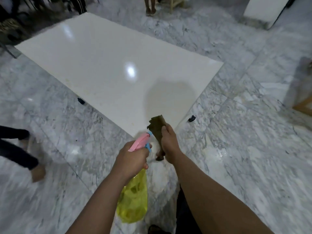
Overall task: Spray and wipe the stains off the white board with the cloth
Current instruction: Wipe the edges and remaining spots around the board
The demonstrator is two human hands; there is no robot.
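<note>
A large white board [108, 65] lies flat on the marble floor, with faint yellowish stains near its left front edge. My left hand [133, 157] grips a spray bottle [133, 200] that has a yellow body and a pink and blue head, its nozzle aimed toward the board's near corner. My right hand [169, 142] holds a dark olive cloth [157, 127] bunched upright, just in front of that corner. Both hands hover above the floor, close together.
Another person's legs and foot [36, 173] are at the left edge, and a second person's feet [150, 11] stand beyond the board. Small black clips [81, 100] [192, 118] lie beside the board. A wooden frame [303, 105] is at right, a white panel [263, 10] at top right.
</note>
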